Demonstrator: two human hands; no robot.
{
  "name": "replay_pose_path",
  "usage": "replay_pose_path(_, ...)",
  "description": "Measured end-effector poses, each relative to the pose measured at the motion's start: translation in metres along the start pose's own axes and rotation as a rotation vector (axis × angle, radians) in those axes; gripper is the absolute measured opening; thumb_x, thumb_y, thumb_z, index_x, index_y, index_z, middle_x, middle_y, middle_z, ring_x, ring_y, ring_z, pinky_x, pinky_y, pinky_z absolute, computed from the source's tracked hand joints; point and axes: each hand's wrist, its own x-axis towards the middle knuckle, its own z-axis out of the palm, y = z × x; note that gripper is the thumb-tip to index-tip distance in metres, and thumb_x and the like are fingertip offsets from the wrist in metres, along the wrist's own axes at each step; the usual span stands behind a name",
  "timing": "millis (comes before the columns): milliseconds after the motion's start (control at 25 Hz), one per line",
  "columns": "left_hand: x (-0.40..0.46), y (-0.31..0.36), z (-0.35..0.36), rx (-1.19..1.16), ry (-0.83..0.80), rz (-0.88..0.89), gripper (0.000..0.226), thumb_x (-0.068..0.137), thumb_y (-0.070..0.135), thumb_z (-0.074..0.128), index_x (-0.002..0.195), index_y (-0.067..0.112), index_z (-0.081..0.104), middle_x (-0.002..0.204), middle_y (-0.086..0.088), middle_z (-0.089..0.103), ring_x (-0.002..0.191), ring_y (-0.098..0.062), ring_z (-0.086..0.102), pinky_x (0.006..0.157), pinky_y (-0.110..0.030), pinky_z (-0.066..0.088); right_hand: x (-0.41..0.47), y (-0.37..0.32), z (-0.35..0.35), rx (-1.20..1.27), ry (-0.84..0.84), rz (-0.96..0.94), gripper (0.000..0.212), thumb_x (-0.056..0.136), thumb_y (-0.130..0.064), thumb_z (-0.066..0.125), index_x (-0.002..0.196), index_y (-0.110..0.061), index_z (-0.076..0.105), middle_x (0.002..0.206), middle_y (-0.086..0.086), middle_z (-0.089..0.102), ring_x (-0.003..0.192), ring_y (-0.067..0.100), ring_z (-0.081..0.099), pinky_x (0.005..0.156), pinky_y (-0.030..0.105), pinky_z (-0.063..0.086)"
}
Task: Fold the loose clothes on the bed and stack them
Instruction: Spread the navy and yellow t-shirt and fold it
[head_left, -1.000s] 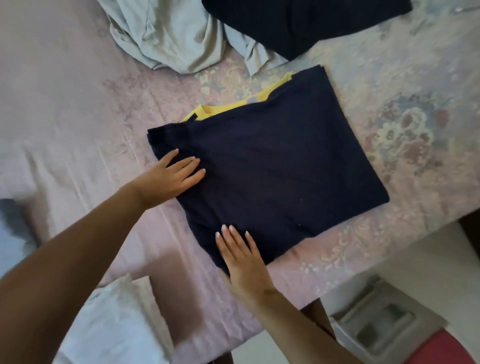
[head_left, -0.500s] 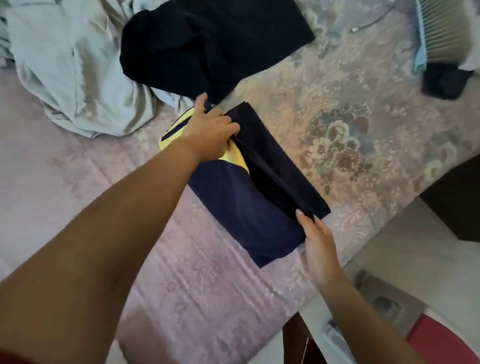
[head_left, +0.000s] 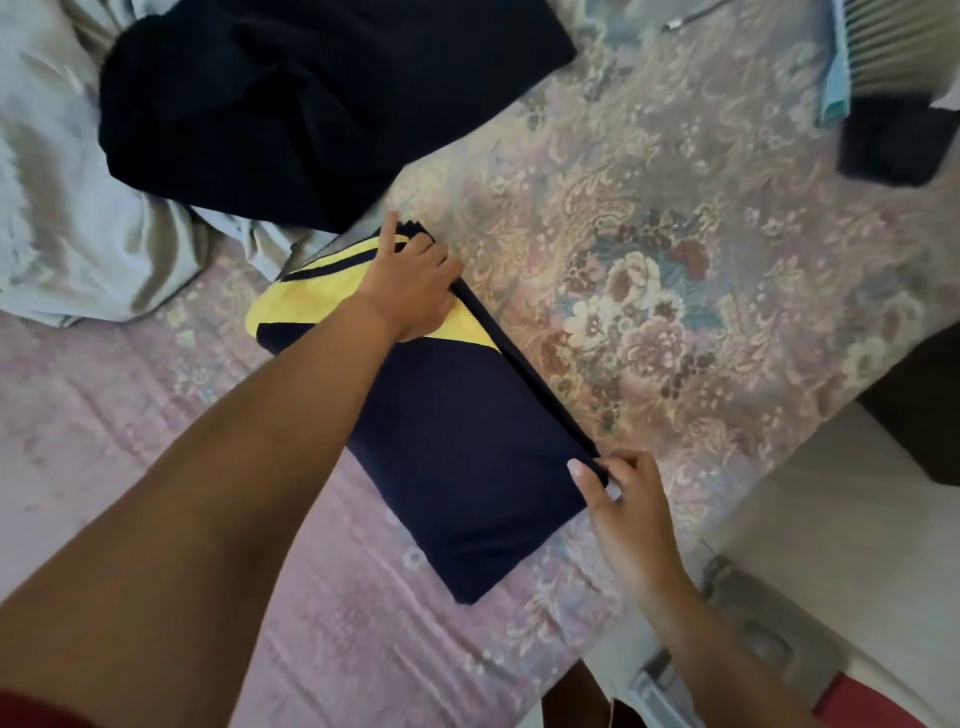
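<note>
On the floral bed, our left hand and right hand pinch opposite corners of a nearly folded navy-and-yellow shirt, while a dark garment and pale grey garment beyond remain unfolded, nothing stacked.

We see soft, even daylight across the pink floral bedspread, brightest on its patterned right half and on the crumpled pale grey cloth at upper left, which looks washed out. Shadows are faint and diffuse. The black garment at the top reads as a nearly featureless dark mass. Our wide lens bends the frame's edges and swells the near left forearm. The whole picture is slightly soft, with motion smear on the dark object at upper right.
</note>
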Motion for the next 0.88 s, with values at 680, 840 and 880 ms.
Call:
replay_pose_path(680, 0.001, 0.044, 0.006, -0.187, 0.033, -0.391, 0.047, 0.095, 0.025, 0.047, 0.141, 0.023, 0.034, 0.156, -0.011, 0.013, 0.145, -0.028, 0.008, 0.110, -0.065, -0.003, 0.023, 0.002, 0.000, -0.454, 0.201, -0.242, 0.018, 0.089, -0.011, 0.061, 0.105, -0.004, 0.060, 0.110, 0.014, 0.057, 0.107, 0.035, 0.054, 0.086, 0.045, 0.045)
replay_pose_path(840, -0.096, 0.058, 0.039, -0.226, 0.344, -0.221, 0.055, 0.099, 0.047, 0.028, 0.148, 0.024, 0.029, 0.155, -0.013, 0.023, 0.143, -0.037, 0.018, 0.109, -0.068, 0.012, 0.039, -0.005, 0.002, -0.837, -0.136, -1.065, 0.056, 0.097, -0.037, 0.045, 0.147, -0.015, 0.034, 0.154, 0.012, 0.028, 0.143, 0.027, 0.023, 0.114, 0.043, 0.024)
replay_pose_path(880, -0.110, 0.053, 0.049, -0.196, 0.296, -0.211, 0.056, 0.098, 0.051, 0.025, 0.148, 0.026, 0.028, 0.155, -0.012, 0.024, 0.142, -0.039, 0.019, 0.107, -0.071, 0.012, 0.048, -0.003, 0.003, -0.916, -0.237, -1.128, 0.063, 0.096, -0.047, 0.040, 0.150, -0.018, 0.026, 0.156, 0.012, 0.022, 0.145, 0.027, 0.018, 0.114, 0.045, 0.024)
